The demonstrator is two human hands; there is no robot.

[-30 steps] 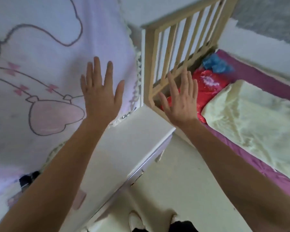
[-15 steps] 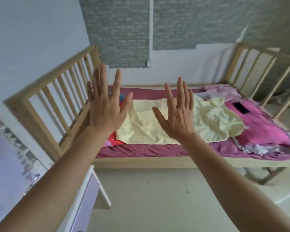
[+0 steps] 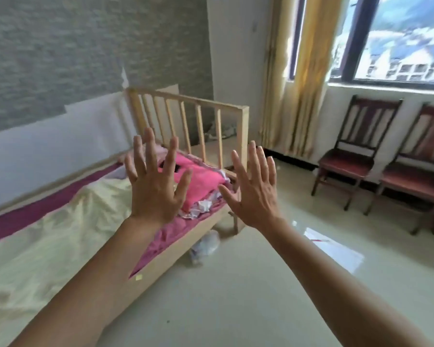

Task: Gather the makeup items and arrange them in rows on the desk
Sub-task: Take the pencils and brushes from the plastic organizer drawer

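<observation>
- The left hand (image 3: 156, 189) is raised in the air with its back toward the camera. Its fingers are straight and spread wide, holding and touching nothing.
- The right hand (image 3: 256, 194) is up near it, the two apart. It is likewise released, fingers splayed, with nothing in it.
- Behind the left hand lies a wooden bed (image 3: 166, 265) with a yellow sheet (image 3: 48, 246) and a pink blanket (image 3: 201, 181).
- Past the right hand are the floor (image 3: 236, 296), two dark chairs (image 3: 348, 166) and a window (image 3: 398, 38).
- Where the makeup items lie cannot be told from this view.
</observation>
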